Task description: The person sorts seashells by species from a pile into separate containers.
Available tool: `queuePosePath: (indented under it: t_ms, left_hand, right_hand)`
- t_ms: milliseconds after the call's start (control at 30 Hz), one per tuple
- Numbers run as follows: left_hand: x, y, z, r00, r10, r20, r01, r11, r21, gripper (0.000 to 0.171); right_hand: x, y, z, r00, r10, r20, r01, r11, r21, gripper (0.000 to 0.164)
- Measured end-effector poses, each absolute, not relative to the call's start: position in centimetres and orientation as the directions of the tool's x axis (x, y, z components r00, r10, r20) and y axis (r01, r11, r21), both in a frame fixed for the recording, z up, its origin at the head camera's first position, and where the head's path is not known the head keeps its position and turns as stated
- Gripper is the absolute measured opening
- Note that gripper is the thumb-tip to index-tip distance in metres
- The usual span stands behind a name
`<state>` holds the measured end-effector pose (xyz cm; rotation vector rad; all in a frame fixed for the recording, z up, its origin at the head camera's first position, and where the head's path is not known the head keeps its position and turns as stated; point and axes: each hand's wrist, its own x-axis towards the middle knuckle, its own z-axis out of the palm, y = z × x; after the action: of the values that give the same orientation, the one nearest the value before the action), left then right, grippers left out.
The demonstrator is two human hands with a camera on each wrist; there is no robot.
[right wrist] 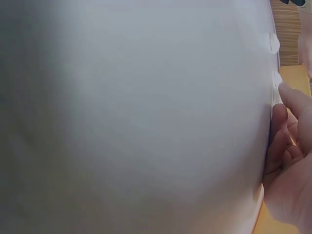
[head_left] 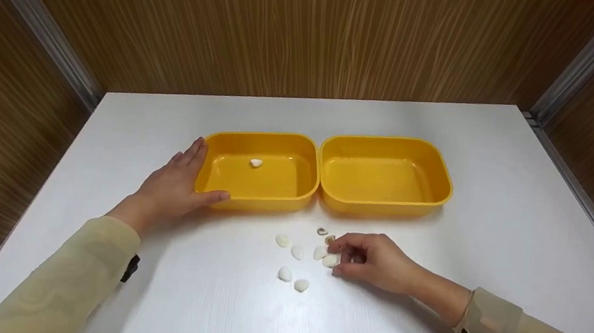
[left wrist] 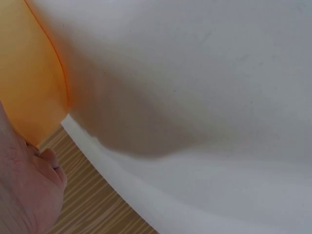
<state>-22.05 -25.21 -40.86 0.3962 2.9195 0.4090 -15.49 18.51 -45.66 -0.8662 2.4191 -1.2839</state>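
My left hand rests against the left end of a yellow bin, fingers straight along its side wall and thumb over the front rim. Inside that bin lies one white seashell. On the table in front, my right hand has thumb and index finger at opposite edges of a white seashell, the other fingers curled under. Another pale shell lies right beside it. Two small brownish shells, one farther back and one partly behind the index finger, sit close by.
A second yellow bin adjoins the first on the right. Several white shells, such as one near the front and one farther left, are scattered on the white table. Wood-grain panels enclose the back and sides.
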Motion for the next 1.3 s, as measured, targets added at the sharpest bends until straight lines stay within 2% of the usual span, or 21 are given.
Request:
queuePosePath:
  t_ms: [700, 1300]
  left_hand:
    - [-22.1, -25.2, -40.71, -0.95, 0.284, -0.131, 0.239, 0.93, 0.28, 0.13]
    - [-22.21, -25.29, -40.95, -0.948, 0.284, -0.14, 0.238, 0.931, 0.277, 0.13]
  right_hand:
    - [-15.26, 18.26, -45.82, -0.776, -0.624, 0.095, -0.426, 0.406, -0.809, 0.025]
    - [-15.22, 18.21, -45.88, -0.785, -0.615, 0.074, -0.423, 0.446, -0.788, 0.024]
